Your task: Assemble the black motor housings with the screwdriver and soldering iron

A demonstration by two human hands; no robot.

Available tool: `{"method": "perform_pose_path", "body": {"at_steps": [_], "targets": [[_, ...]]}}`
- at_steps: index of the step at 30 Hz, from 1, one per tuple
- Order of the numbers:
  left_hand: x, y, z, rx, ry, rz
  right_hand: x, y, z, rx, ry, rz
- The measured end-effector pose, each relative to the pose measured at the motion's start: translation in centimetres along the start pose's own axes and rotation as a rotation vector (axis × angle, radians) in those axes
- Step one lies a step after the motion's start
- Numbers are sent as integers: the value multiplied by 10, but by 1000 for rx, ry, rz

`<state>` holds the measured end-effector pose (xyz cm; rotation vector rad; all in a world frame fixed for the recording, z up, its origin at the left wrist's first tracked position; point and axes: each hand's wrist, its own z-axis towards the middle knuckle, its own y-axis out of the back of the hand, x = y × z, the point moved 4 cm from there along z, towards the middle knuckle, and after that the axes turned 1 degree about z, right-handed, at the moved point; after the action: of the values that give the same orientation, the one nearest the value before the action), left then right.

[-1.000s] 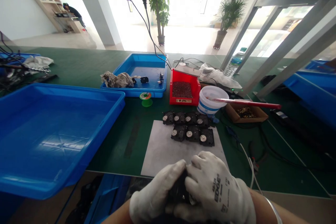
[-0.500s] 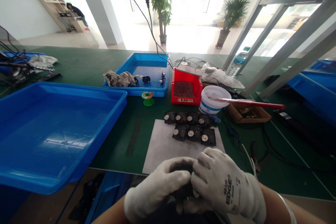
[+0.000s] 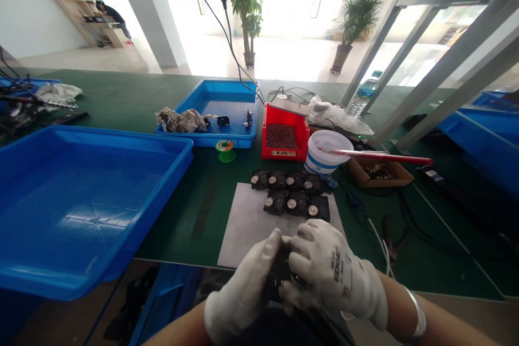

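Observation:
Both my hands wear white work gloves and meet at the near edge of the bench. Between them is a black part, mostly covered by the fingers; it resembles the units lying on the sheet. My left hand grips its left side, thumb pointing up. My right hand wraps its right side with curled fingers. Just beyond, several black units with silver discs lie in two rows, partly on a pale sheet.
A large blue tray fills the left. Behind are a smaller blue tray, a green solder spool, a red bin of dark granules and a white tub with a red stick. Pliers lie right.
My hands have shifted slightly, still around the black part. My left thumb has swung upward, and more of the part shows. The view has moved a little.

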<state>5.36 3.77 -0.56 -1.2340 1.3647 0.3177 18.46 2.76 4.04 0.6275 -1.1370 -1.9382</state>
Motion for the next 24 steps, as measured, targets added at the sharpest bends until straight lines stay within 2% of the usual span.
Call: {"method": "perform_pose_path", "body": {"at_steps": [4,8,12,15,19,22,24], "targets": [[8,-4,4,45,39,24,9,-5,-6,-39,-8,-81],[12,-1,1,51,117,-2,12,-1,-9,-110,-86,-21],[3,1,-2,65,1,114,16,0,-11,-84,-23,-106],[10,3,-2,55,109,30,14,0,-10,-97,-60,-78],[17,6,1,45,106,-9,17,2,-7,-109,-5,-136],[22,9,1,50,166,-82,12,9,-6,-133,-67,-85],[22,14,0,22,147,-85,3,17,-7,-189,-148,-9]]}}
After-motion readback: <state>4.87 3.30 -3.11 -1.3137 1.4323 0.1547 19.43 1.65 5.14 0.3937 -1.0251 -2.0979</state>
